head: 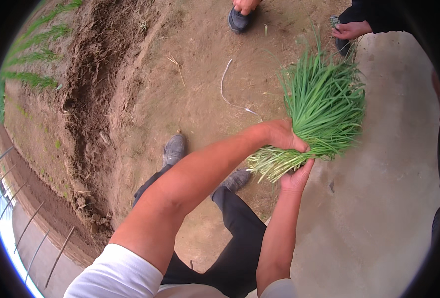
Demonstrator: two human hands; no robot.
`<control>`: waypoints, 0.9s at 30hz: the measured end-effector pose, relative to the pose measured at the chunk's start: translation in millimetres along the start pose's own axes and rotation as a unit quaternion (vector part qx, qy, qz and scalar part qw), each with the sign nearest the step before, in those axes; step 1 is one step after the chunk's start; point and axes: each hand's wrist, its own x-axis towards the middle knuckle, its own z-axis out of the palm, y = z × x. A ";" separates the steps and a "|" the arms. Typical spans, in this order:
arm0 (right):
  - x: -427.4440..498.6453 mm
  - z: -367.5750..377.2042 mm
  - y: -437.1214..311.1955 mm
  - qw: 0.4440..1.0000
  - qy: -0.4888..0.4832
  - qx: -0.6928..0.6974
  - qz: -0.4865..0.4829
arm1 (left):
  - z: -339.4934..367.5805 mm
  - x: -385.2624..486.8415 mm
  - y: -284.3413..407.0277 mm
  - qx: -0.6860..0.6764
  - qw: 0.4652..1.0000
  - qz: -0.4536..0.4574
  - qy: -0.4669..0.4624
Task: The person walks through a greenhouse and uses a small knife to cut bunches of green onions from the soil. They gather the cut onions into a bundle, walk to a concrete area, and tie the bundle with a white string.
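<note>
A thick bundle of garlic chives (322, 100) lies across my two hands, above the boundary between soil and concrete. Its green leaves fan out away from me. The pale cut stem ends (270, 164) point back towards my feet. My left hand (282, 136) grips the bundle from the far left side, with the thumb lying over the stems. From the near side my right hand (297, 178) holds the same stems, its thumb up close to the left thumb. The fingers of both hands are mostly hidden by the bundle.
A white cord (246, 109) lies on the soil (201, 100). At the top are another person's hand and shoe (239, 19). A person's hand (352, 30) at top right holds a small bunch. Concrete (376, 208) spans the right; a soil furrow (93, 93) runs left.
</note>
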 end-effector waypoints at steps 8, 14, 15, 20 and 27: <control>147.8 -45.3 216.6 0.985 -0.058 -0.039 0.161 | -106.4 50.7 -248.5 -0.088 0.992 -0.072 0.058; 136.9 -21.3 264.0 0.983 -0.081 -0.036 0.158 | -137.4 28.3 -283.3 -0.158 0.976 -0.128 0.073; 132.9 -16.3 262.5 0.984 -0.074 -0.041 0.158 | -141.2 26.0 -280.8 -0.168 0.976 -0.127 0.060; 113.5 -10.0 251.2 0.986 -0.008 -0.052 0.157 | -139.9 17.3 -288.2 0.041 0.956 -0.164 0.240; 104.6 -27.0 233.5 0.975 0.082 -0.069 0.196 | -125.8 0.0 -289.4 0.185 0.881 -0.248 0.357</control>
